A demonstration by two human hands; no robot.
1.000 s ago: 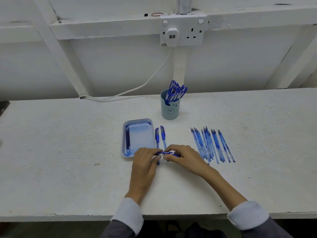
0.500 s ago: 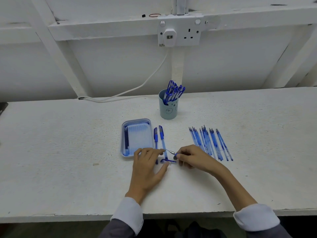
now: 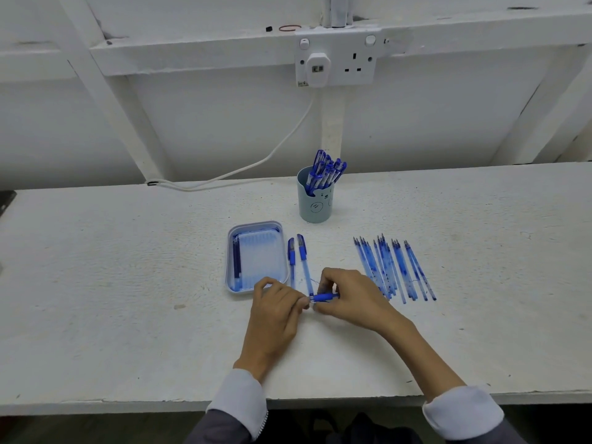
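Both hands, left hand (image 3: 278, 310) and right hand (image 3: 354, 296), pinch a blue pen (image 3: 323, 297) above the table (image 3: 128, 283).

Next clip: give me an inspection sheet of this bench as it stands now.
Surface: white table, few small marks.
Job's things: blue pen between both hands; two capped pens beside the tray; tray with dark refills along its left wall; row of blue pen parts to the right; cup of pens behind.
Clutter: rubber band on the horizontal beam; dark object at left edge, unclear.
Hands: left hand pinches the pen's clear end; right hand grips its blue end.
Cables: white cable from the plug in the wall socket down to the table.
Surroundings: white wall, diagonal braces.
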